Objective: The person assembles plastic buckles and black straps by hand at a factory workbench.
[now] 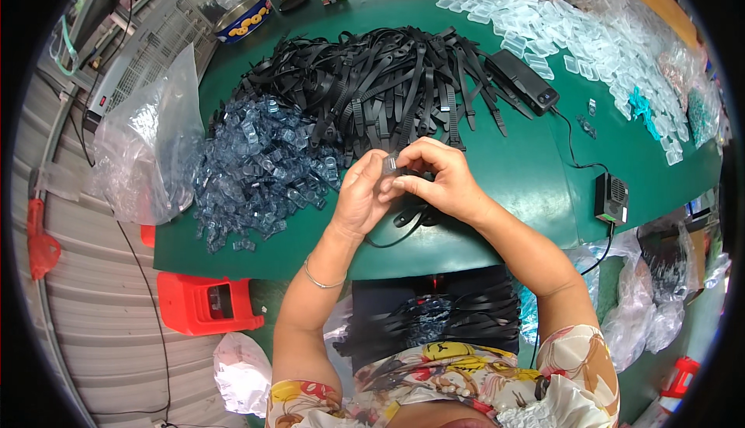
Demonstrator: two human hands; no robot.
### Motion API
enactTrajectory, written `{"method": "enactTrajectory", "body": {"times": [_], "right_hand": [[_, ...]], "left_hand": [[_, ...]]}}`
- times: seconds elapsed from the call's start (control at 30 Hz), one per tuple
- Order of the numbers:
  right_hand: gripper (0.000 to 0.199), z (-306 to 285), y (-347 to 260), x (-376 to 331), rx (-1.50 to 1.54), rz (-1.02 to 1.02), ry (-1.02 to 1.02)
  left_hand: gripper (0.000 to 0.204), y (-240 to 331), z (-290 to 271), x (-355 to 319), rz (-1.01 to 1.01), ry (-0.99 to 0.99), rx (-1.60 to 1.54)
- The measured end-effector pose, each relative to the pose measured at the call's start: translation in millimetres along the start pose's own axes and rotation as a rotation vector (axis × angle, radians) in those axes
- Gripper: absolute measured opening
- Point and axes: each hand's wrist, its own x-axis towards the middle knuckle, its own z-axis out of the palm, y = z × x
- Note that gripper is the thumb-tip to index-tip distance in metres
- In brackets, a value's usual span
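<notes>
Close together over the near part of the green table (pixel 497 195), both my hands are pinched shut. Between the fingertips of my left hand (pixel 360 195) is a small smoky, see-through plastic buckle (pixel 390 164). My right hand (pixel 444 178) grips a black strap (pixel 423 173) beside the buckle; the fingers partly hide where the two meet. Below the hands a loop of black strap (pixel 396 242) lies on the table. A heap of bluish clear buckles (pixel 260 168) is left of my left hand. Beyond the hands lies a large pile of black straps (pixel 372 79).
Many clear plastic cases (pixel 559 40) spread across the far right. A black device (pixel 521 80) is wired to a small black box (pixel 611 197). A clear bag (pixel 151 141) stands at the left, near a red stool (pixel 206 304). More straps lie on my lap (pixel 473 311).
</notes>
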Motion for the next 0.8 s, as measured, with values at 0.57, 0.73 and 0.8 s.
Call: {"method": "enactTrajectory", "body": {"times": [0.57,0.73,0.8], "right_hand": [[0.025,3.6,0.2,-5.8,0.438,0.187,0.035],[0.024,2.4,4.2,-3.7,0.368,0.145,-0.03],[0.021,1.6,2.6,-2.7,0.273,0.105,-0.017]], "left_hand": [[0.026,-2.5,3.5,-1.5,-0.033,-0.01,0.143],[0.025,-3.9,-0.3,-1.5,0.016,0.037,0.254],[0.024,-4.1,-0.7,-0.8,0.047,0.066,0.307]]}}
